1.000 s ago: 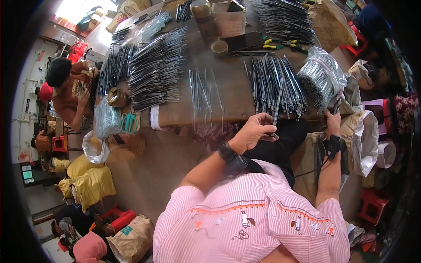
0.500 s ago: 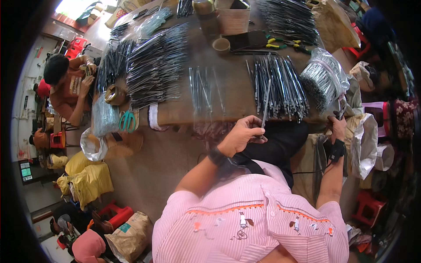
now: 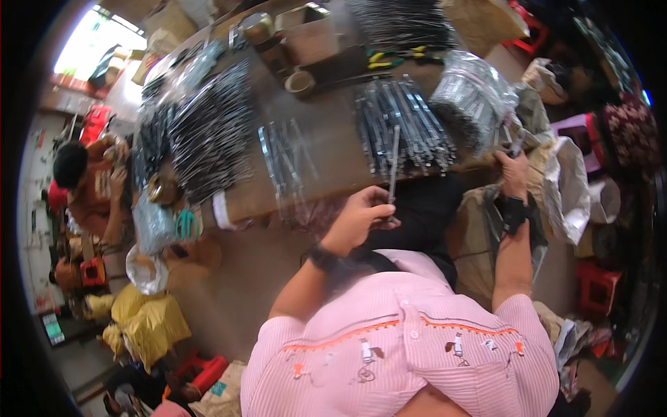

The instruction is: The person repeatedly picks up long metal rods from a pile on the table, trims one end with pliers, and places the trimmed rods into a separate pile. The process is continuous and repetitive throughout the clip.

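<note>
My left hand (image 3: 363, 217) is closed in a pinch, holding a thin metal strip (image 3: 394, 163) that points up and away over the table's near edge. Beyond it lies a spread pile of similar dark, shiny strips (image 3: 396, 125). My right hand (image 3: 514, 175) is closed at the right, beside the table corner, on a small greyish thing too blurred to name. Just above that hand lies a thick bundle of strips in clear plastic (image 3: 472, 97). A few loose strips (image 3: 281, 160) lie on the table left of my left hand.
Larger strip piles (image 3: 212, 132) cover the table's left side. Teal-handled scissors (image 3: 186, 224) lie at the near left edge. Tape rolls (image 3: 299, 83), a box (image 3: 306, 35) and yellow-handled pliers (image 3: 384, 60) stand or lie farther back. A person (image 3: 90, 181) works at the left. Open sacks (image 3: 566, 187) stand at right.
The whole view has shifted, with the table's things now farther left and tilted. My left hand still pinches the strip; my right hand remains by the table corner.
</note>
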A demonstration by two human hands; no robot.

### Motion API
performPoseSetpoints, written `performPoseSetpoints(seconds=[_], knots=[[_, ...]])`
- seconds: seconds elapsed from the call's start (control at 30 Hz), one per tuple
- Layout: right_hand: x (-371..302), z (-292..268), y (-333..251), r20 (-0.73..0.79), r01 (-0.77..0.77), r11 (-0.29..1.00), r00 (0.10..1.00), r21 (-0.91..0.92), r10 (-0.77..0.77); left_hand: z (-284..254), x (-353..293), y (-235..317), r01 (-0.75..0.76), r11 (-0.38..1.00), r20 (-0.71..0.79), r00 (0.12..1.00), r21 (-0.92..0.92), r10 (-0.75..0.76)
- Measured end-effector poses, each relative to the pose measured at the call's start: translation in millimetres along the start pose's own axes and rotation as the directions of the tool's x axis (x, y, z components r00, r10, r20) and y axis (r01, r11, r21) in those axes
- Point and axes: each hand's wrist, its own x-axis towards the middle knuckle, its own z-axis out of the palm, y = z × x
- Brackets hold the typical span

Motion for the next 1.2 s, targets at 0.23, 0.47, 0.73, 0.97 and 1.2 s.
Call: performPoseSetpoints(seconds=[0.23, 0.47, 0.73, 0.97, 1.2], knots=[[-24.9, -11.7, -6.4, 0.139, -0.3, 0.868, 0.954, 0.396, 0.266, -11.1, -13.6, 0.1, 0.028, 0.998, -0.062, 0.998, 0.058, -0.024], [2.6, -29.0, -6.9, 0.635, -0.62, 0.349, 0.768, 0.703, 0.083, -12.5, -17.9, 3.0, 0.04, 0.999, -0.053, 0.998, 0.027, -0.038], [8.4, -2.1, -6.9, 0.635, -0.628, 0.314, 0.767, 0.712, 0.093, -2.0, -14.0, -1.0, -0.012, 1.0, -0.035, 0.999, 0.001, 0.012], [-73.2, 21.2, -42.1, 0.46, -0.365, 0.771, 0.881, 0.522, 0.107, 9.1, -3.9, 1.8, -0.016, 0.999, -0.014, 1.0, 0.032, 0.016], [-145.2, 62.8, -85.0, 0.454, -0.23, 0.835, 0.891, 0.5, -0.026, 32.5, 7.0, 4.0, -0.057, 0.998, 0.114, 0.992, -0.013, 0.058]])
